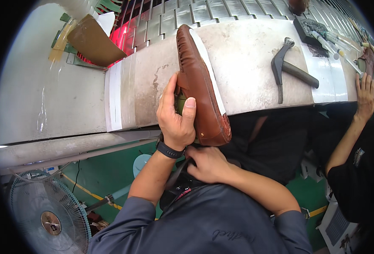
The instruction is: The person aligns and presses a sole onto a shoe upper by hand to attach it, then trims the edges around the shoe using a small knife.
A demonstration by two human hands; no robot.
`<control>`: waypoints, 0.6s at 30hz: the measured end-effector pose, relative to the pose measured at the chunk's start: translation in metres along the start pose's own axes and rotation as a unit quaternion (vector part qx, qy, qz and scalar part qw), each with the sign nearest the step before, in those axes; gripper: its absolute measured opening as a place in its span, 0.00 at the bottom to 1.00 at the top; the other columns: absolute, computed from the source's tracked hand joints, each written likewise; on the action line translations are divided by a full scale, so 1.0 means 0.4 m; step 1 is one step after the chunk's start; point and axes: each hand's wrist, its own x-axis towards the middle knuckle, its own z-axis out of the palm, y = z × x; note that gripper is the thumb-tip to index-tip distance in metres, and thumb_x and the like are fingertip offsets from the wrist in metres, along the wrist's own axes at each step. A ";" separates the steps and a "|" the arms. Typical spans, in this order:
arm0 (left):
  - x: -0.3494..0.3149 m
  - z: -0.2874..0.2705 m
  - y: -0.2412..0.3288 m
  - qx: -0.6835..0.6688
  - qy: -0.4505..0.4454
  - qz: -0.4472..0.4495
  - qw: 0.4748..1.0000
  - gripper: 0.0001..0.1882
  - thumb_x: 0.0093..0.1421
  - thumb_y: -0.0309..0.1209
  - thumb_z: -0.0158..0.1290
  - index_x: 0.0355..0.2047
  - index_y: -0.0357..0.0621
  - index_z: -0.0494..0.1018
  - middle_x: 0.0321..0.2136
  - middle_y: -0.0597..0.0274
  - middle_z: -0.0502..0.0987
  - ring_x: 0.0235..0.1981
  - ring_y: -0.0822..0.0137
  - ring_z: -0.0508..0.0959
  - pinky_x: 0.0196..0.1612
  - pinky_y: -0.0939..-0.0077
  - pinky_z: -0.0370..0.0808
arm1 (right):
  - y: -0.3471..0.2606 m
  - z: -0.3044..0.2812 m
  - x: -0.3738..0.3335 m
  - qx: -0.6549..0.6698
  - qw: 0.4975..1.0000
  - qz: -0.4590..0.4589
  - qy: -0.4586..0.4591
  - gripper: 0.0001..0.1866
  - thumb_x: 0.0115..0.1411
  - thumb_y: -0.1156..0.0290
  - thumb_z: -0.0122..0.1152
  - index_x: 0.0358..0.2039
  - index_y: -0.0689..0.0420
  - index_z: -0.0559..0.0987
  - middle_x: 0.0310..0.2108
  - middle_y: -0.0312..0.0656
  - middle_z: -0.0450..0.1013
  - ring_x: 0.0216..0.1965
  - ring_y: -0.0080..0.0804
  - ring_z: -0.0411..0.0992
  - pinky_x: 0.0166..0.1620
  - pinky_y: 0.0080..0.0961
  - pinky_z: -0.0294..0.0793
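A brown leather shoe (195,84) stands on its side at the table's front edge, its white sole edge facing right and its heel end toward me. Part of a green shoe last (180,103) shows in its opening. My left hand (176,125) is closed round the shoe near the opening, thumb on the upper and fingers on the far left side. A dark watch is on that wrist. My right hand (210,164) is close to my waist, just below the heel, with its fingers curled. Whatever those fingers hold, if anything, is hidden.
A cobbler's hammer (292,72) lies on the worktable (246,55) to the right. Beyond it are a dark foam block (309,30), syringes (326,45) and a co-worker's hand (366,95) at another shoe. A metal slat conveyor (220,10) runs behind; a fan (49,211) stands lower left.
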 end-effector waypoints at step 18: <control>-0.003 -0.013 -0.003 -0.001 -0.032 -0.003 0.999 0.35 0.70 0.39 0.56 0.69 0.25 0.65 0.61 0.34 0.76 0.60 0.44 0.78 0.65 0.56 0.72 | 0.030 0.016 0.004 -0.010 0.998 -0.041 0.049 0.15 0.58 0.64 0.68 0.39 0.61 0.77 0.28 0.56 0.79 0.36 0.61 0.79 0.42 0.53 0.76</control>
